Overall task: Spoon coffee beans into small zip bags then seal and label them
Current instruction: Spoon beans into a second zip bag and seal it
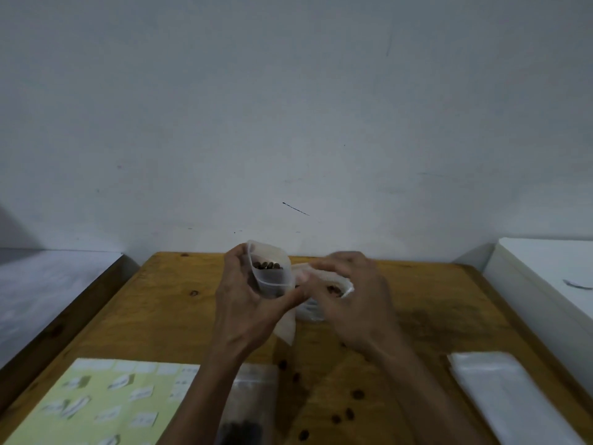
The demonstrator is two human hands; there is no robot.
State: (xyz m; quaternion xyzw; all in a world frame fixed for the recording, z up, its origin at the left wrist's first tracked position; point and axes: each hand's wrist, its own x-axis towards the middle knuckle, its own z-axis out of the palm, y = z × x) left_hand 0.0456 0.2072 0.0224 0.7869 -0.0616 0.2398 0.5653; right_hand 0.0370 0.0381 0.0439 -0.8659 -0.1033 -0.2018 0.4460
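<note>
Dim, flat, greyish light; the right hand (349,293) motion-blurred, frame edges soft and bowed.

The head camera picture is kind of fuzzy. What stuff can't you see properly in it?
- Right hand: blurred by motion; its grip, and any spoon, cannot be told.
- Beans source under that hand: mostly covered by it.
- Label sheet: print too small and blurred to read.
- Dark bag: cut off by the bottom edge, partly behind the left arm.
- Small bag in the left hand: its lower part hidden by the fingers.

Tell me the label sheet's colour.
Pale yellow-green, with white labels; the label sheet shows in the head view, near left.
</note>
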